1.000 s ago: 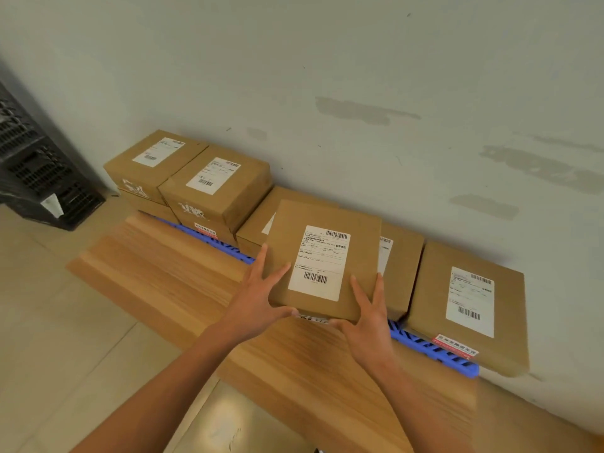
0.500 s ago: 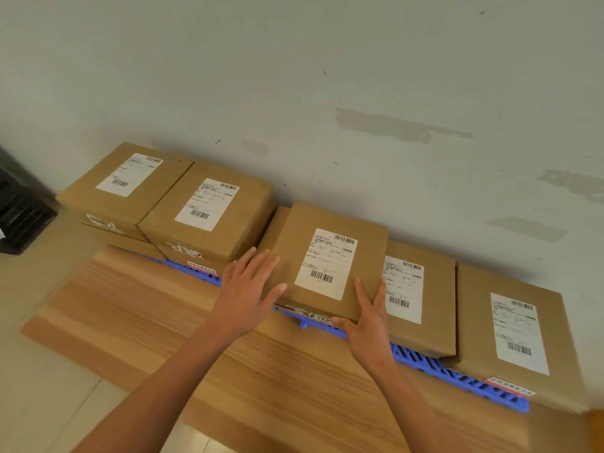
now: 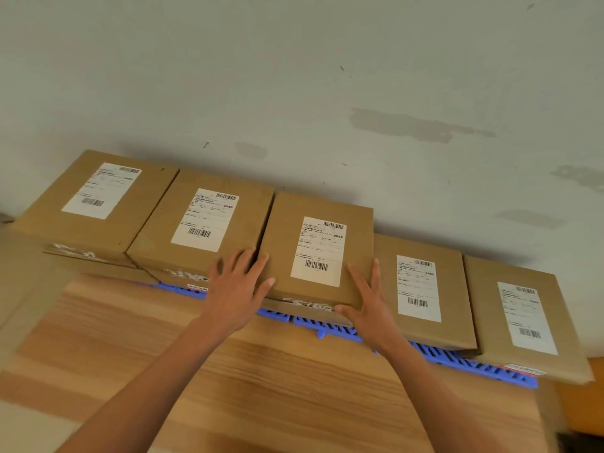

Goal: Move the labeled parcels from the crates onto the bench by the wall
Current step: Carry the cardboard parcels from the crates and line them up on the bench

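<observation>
A row of brown cardboard parcels with white labels stands along the wall on the wooden bench (image 3: 228, 380). The middle parcel (image 3: 294, 256) lies on top of another box. My left hand (image 3: 235, 289) rests with straight fingers against its near left corner. My right hand (image 3: 369, 305) lies flat on its near right corner, thumb at the front edge. Beside it on the left stand a second parcel (image 3: 183, 243) and a far-left parcel (image 3: 75, 223). To the right lie a lower parcel (image 3: 457, 295) and an end parcel (image 3: 490, 322).
A blue plastic grid strip (image 3: 457, 361) runs under the parcels' front edges. The pale wall (image 3: 294, 93) rises right behind the row. Bare wood of the bench fills the foreground. Tiled floor (image 3: 19, 289) shows at the left.
The middle parcel has gone back into line with the row. Both hands have loosened to flat fingers on its near corners. The view has shifted left to right along the bench.
</observation>
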Action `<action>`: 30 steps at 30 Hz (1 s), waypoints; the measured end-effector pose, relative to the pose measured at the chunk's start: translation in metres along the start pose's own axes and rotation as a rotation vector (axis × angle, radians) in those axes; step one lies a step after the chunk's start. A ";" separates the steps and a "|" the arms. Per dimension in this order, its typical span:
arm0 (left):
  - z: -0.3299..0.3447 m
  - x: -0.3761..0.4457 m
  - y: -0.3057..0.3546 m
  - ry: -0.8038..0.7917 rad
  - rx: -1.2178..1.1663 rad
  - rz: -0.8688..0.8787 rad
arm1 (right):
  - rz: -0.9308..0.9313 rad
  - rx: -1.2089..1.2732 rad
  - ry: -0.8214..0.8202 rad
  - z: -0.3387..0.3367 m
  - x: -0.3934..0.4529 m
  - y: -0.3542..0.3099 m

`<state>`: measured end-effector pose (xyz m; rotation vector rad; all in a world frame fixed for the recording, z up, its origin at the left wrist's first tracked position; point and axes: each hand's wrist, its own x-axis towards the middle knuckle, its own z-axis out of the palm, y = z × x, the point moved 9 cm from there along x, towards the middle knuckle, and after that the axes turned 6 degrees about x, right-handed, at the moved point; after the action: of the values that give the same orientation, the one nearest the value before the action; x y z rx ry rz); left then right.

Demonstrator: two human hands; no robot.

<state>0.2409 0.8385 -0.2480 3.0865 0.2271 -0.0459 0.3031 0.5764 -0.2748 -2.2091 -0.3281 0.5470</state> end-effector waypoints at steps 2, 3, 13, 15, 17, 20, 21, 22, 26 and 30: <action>0.001 -0.001 0.001 0.003 0.008 0.019 | 0.006 -0.022 -0.010 0.002 0.002 -0.003; 0.001 -0.002 0.002 0.002 0.011 0.024 | 0.012 -0.039 -0.009 0.002 0.003 -0.004; -0.015 0.005 0.002 -0.011 -0.012 0.010 | 0.045 -0.106 0.085 -0.006 -0.012 -0.009; -0.025 0.006 0.016 0.002 -0.020 0.043 | 0.031 -0.125 0.134 -0.017 -0.022 -0.011; -0.034 0.004 0.045 0.009 -0.041 0.105 | 0.016 -0.146 0.179 -0.033 -0.037 -0.008; -0.044 0.000 0.101 -0.011 -0.061 0.200 | 0.018 -0.150 0.239 -0.061 -0.066 0.010; -0.047 -0.002 0.122 -0.012 -0.067 0.231 | 0.028 -0.154 0.256 -0.072 -0.078 0.018; -0.050 -0.006 0.144 -0.013 -0.073 0.262 | 0.034 -0.155 0.273 -0.082 -0.090 0.027; -0.060 -0.028 0.239 -0.019 -0.072 0.388 | 0.045 -0.096 0.357 -0.127 -0.157 0.067; -0.063 -0.066 0.334 -0.022 -0.086 0.475 | 0.080 -0.064 0.453 -0.175 -0.237 0.114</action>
<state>0.2266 0.5022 -0.1682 2.9624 -0.4909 -0.0495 0.1876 0.2930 -0.1983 -2.3379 -0.0176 0.0680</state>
